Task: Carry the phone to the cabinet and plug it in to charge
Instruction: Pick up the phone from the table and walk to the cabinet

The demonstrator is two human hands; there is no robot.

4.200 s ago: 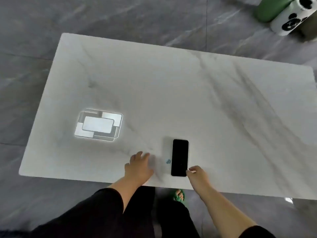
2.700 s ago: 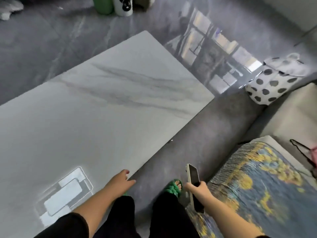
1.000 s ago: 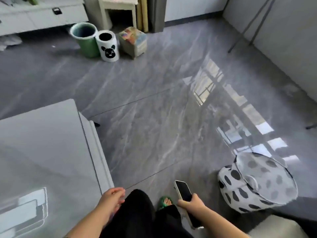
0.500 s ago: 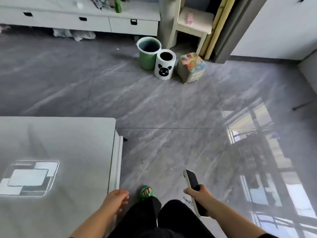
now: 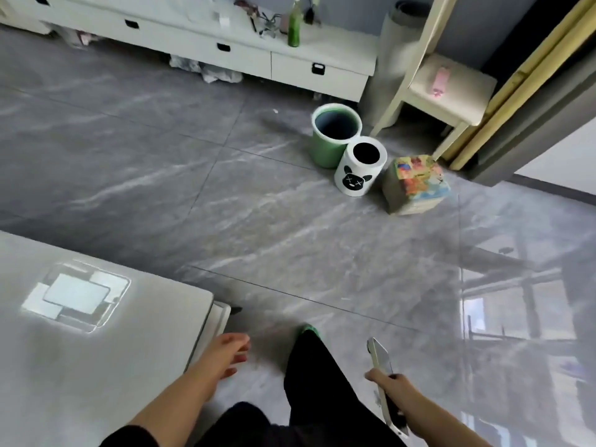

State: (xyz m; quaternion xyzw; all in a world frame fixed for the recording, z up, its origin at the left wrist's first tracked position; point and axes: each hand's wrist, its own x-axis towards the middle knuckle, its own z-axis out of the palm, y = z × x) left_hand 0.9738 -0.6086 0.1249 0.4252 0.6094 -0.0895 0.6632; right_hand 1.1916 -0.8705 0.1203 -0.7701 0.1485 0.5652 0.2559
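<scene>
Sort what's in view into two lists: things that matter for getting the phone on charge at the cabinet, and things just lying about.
Belongs to the job:
- phone, held in the right hand
- white cabinet ahead
- left hand, empty

Just lying about:
- green bin
- panda bin
- colourful cube
- green bottle
- stool
- marble table

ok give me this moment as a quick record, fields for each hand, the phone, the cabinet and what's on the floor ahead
right hand: gripping the phone, held almost edge-on
left hand: empty, fingers loose, beside the table corner
cabinet: white, low, against the far wall, a green bottle on top
floor ahead: green bin, panda bin, colourful box
phone charging: not yet
</scene>
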